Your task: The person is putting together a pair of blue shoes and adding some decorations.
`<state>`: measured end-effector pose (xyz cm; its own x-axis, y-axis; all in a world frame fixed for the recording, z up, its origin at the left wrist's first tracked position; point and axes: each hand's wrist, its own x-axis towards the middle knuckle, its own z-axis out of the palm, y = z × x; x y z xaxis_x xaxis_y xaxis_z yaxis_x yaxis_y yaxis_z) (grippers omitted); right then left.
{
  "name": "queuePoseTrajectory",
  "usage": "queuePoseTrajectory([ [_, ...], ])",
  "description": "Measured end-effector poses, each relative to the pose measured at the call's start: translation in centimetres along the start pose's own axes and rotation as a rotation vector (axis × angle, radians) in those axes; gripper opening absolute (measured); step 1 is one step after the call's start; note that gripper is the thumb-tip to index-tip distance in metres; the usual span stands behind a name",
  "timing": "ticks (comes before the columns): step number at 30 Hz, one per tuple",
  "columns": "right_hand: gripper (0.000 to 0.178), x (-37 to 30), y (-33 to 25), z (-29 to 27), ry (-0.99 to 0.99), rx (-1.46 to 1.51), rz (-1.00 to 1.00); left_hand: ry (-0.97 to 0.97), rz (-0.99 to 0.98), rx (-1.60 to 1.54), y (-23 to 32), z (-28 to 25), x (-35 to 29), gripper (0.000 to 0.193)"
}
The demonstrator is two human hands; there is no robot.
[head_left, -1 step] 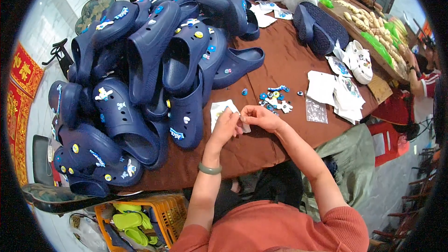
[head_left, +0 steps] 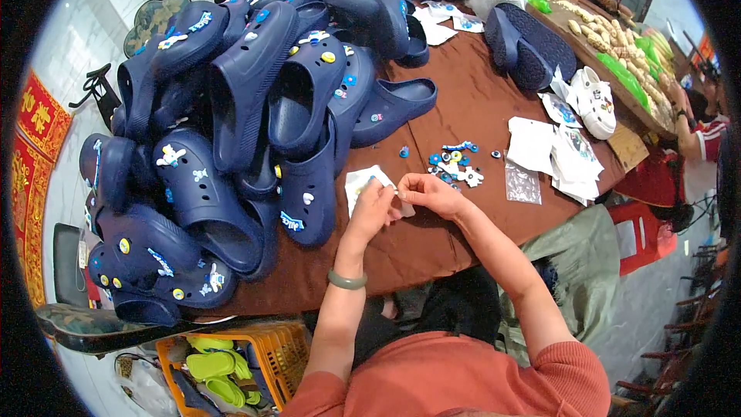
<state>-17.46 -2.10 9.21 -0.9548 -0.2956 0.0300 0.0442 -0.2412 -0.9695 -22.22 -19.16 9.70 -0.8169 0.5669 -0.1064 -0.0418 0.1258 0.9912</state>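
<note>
My left hand (head_left: 373,208) is closed around a small white packet (head_left: 357,184), whose edges show on both sides of the fingers. My right hand (head_left: 434,194) pinches with thumb and forefinger at the packet's right side, close to the left fingertips. What lies between the right fingertips is too small to name. Just beyond the hands is a loose heap of blue, white and yellow shoe charms (head_left: 455,164). To the left rises a large pile of navy clogs (head_left: 305,193), many with charms in their holes.
White packets (head_left: 532,145) and a clear bag (head_left: 523,185) lie to the right, near a white clog (head_left: 597,104). An upturned pair of navy clogs (head_left: 532,46) is farther back. An orange crate (head_left: 282,355) stands below the table. Other people sit around the far side.
The white packet has shifted slightly to the left under my left hand. My fingers have moved only a little.
</note>
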Motion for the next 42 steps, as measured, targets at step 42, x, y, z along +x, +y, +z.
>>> queuePoseTrajectory([
  [42, 0.018, -0.7, -1.3, 0.6, 0.025, -0.077, 0.043, -0.103, 0.035, -0.191, 1.5, 0.0, -0.5, 0.02],
])
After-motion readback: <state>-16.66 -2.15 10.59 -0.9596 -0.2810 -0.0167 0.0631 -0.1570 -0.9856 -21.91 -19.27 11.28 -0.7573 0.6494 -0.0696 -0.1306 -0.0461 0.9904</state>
